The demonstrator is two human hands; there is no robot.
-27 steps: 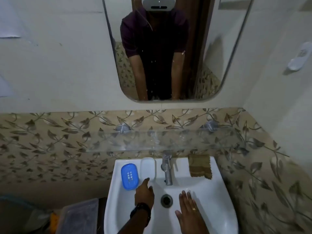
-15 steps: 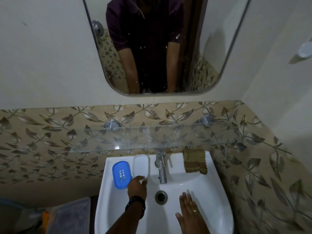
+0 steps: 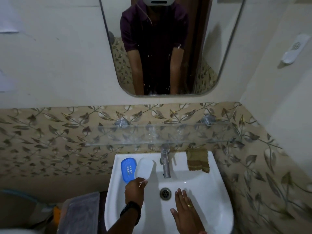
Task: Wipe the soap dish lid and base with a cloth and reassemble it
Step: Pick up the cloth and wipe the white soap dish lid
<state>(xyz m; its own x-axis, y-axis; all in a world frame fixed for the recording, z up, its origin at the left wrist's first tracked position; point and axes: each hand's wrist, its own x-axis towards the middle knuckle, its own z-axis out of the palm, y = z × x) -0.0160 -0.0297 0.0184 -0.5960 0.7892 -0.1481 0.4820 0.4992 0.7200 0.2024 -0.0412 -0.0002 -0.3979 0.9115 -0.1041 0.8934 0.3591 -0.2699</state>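
Note:
A blue soap dish base [image 3: 128, 169] with a slotted middle lies on the back left rim of the white sink [image 3: 217, 186]. Beside it, to its right, is the frosted white lid [image 3: 144, 168], tilted with its near end overlapping the base. My left hand [image 3: 134, 190], a black watch on the wrist, pinches the lid's near edge. My right hand [image 3: 185, 211] rests flat, fingers spread, inside the basin right of the drain [image 3: 165, 193]. A folded brown cloth [image 3: 197, 160] sits on the back right rim.
A chrome tap [image 3: 165, 163] stands at the back centre of the sink. A glass shelf [image 3: 158, 135] juts out above it, under a wall mirror [image 3: 168, 48]. A clear plastic bin [image 3: 81, 211] stands on the floor at the left.
My left hand has moved forward and left from the basin to the lid and closed on its near edge; the lid has tilted toward the blue base. The right hand stays flat.

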